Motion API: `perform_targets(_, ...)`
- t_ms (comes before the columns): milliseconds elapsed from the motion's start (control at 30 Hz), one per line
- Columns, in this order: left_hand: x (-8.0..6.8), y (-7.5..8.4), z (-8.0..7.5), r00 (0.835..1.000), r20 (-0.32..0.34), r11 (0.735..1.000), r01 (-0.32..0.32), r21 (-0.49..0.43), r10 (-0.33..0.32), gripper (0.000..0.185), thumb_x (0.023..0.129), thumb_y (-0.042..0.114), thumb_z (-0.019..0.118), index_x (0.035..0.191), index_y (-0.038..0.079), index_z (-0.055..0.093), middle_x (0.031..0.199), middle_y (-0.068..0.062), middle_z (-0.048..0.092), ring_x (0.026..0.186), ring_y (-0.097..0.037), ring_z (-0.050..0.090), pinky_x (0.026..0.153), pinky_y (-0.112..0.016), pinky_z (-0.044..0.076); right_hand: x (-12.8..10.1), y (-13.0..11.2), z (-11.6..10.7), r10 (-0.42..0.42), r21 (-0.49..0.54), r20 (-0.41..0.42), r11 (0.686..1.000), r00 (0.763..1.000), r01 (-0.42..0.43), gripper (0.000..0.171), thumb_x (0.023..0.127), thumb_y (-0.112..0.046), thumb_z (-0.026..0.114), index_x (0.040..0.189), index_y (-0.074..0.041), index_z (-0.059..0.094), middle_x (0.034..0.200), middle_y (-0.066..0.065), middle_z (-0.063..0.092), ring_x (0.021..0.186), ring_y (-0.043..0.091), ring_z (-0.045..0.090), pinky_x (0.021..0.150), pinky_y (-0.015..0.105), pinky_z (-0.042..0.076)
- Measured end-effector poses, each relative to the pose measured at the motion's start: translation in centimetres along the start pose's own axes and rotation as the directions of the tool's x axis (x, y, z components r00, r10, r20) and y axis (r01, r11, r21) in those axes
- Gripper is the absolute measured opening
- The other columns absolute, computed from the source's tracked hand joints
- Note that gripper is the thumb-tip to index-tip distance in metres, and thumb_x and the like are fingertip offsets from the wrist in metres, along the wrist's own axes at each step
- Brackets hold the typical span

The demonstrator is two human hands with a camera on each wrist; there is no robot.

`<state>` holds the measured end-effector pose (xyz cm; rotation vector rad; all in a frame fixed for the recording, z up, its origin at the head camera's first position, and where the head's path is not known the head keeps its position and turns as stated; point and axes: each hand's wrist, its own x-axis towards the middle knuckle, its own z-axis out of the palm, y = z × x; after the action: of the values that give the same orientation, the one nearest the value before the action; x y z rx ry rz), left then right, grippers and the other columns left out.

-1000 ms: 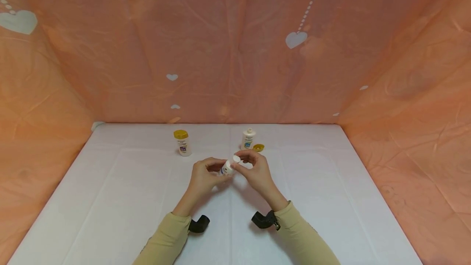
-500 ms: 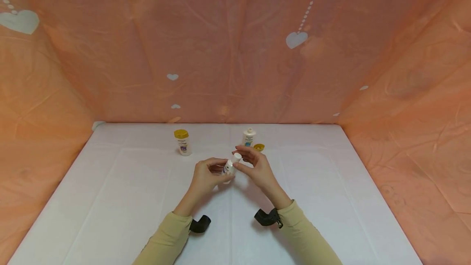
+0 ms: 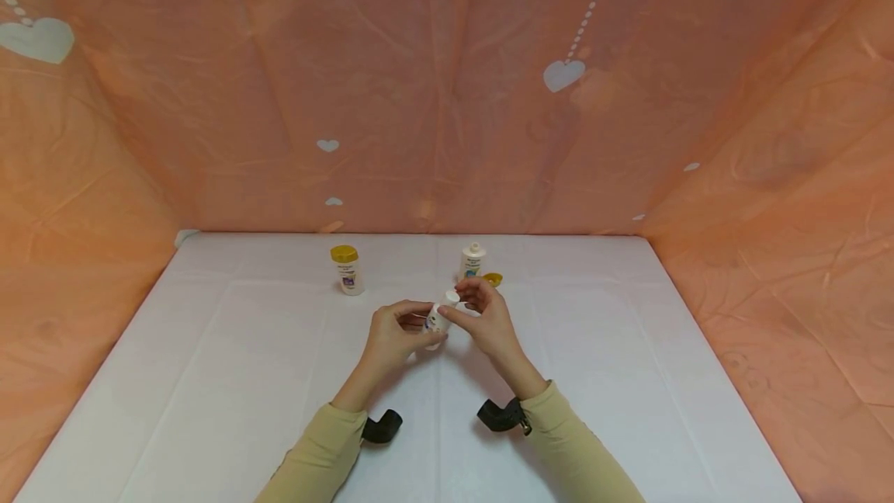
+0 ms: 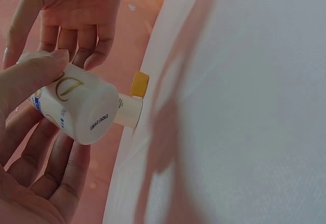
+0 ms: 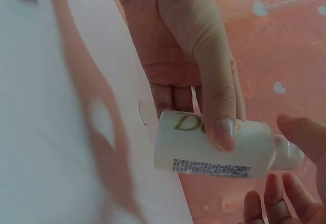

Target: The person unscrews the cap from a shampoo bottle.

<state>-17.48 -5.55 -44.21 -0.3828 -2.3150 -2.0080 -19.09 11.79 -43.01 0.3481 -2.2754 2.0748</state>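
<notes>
1. Hands are meeting above the middle of the white table [image 3: 209, 379]: we are gripping a small white bottle [image 3: 437, 322] in our left hand [image 3: 393, 338], thumb on top of its body and the other fingers [image 4: 61, 180] curled beneath it.
2. We are holding the bottle tilted, clear of the table, its bare white neck pointing toward our right hand [image 3: 487, 318]; no cap is showing on it.
3. We are bringing the right thumb and fingers [image 5: 293, 193] loosely curved around that neck, close to it; we cannot tell whether they are pinching it or just touching it.
4. Judging progress, we are seeing this bottle already uncapped, though its own cap is not showing in either hand.
5. Farther back, we are seeing a second uncapped bottle [image 3: 472, 261] standing upright with a loose yellow cap [image 3: 492, 279] just beside it.
6. We are also seeing a third bottle [image 3: 347, 270] standing to the left, its yellow cap on, so that one is looking untouched.
</notes>
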Motion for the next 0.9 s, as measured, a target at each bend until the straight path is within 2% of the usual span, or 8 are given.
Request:
perform_targets(67,0.0,0.1,0.0,1.000,-0.001,1.000,0.005,0.003,-0.005,0.041,0.067,-0.009,0.082,0.106,-0.009,0.068,0.097,-0.021,0.068,0.085,-0.035,0.066,0.074,-0.038,0.057,0.0,0.0,0.1,0.004,-0.013,-0.011,1.000,1.000,-0.005,0.039,0.078,0.001,0.076,0.109,0.011,0.053,0.100,0.018,0.060,0.096,0.032,0.056,0.090,0.054,0.042)
perform_targets(167,-0.1,0.2,0.0,1.000,-0.002,1.000,0.006,-0.001,-0.006,0.041,0.067,-0.010,0.082,0.106,-0.009,0.068,0.097,-0.021,0.068,0.085,-0.037,0.066,0.073,-0.036,0.057,-0.2,-0.5,0.2,0.011,-0.026,-0.019,1.000,1.000,-0.011,0.037,0.079,0.001,0.076,0.107,0.011,0.053,0.098,0.016,0.059,0.096,0.035,0.056,0.089,0.050,0.042)
perform_targets(367,0.0,0.2,0.1,1.000,-0.001,1.000,0.011,-0.017,-0.011,0.042,0.067,-0.010,0.082,0.106,-0.010,0.067,0.097,-0.022,0.067,0.086,-0.037,0.066,0.071,-0.025,0.056,-0.3,-0.5,0.1,0.019,-0.027,-0.022,0.999,1.000,-0.019,0.034,0.079,0.000,0.076,0.103,0.010,0.054,0.094,0.015,0.059,0.096,0.039,0.056,0.087,0.046,0.043)
perform_targets(567,0.0,0.1,0.1,1.000,0.002,1.000,0.010,-0.014,-0.010,0.042,0.067,-0.008,0.083,0.107,-0.009,0.068,0.097,-0.020,0.068,0.086,-0.035,0.066,0.071,-0.024,0.056,-0.4,-0.8,0.1,0.018,-0.021,-0.018,1.000,1.000,-0.019,0.031,0.080,0.001,0.075,0.100,0.010,0.055,0.093,0.016,0.059,0.096,0.040,0.056,0.090,0.052,0.042)
perform_targets(733,0.0,0.1,0.0,1.000,0.004,1.000,0.013,-0.012,-0.013,0.042,0.067,-0.008,0.083,0.106,-0.009,0.068,0.097,-0.020,0.068,0.086,-0.035,0.066,0.072,-0.025,0.056,-0.2,-0.5,0.1,0.016,-0.025,-0.015,1.000,1.000,-0.016,0.030,0.080,0.001,0.075,0.100,0.011,0.055,0.087,0.014,0.058,0.088,0.031,0.056,0.088,0.052,0.043)
perform_targets(900,0.0,0.2,0.1,1.000,0.004,1.000,0.017,-0.013,-0.017,0.041,0.068,-0.009,0.082,0.106,-0.009,0.068,0.096,-0.021,0.068,0.086,-0.035,0.066,0.072,-0.025,0.056,0.3,1.5,-0.1,0.024,-0.015,-0.022,1.000,0.999,-0.024,0.030,0.080,-0.002,0.077,0.102,0.007,0.058,0.080,0.004,0.056,0.084,0.025,0.055,0.082,0.040,0.045)
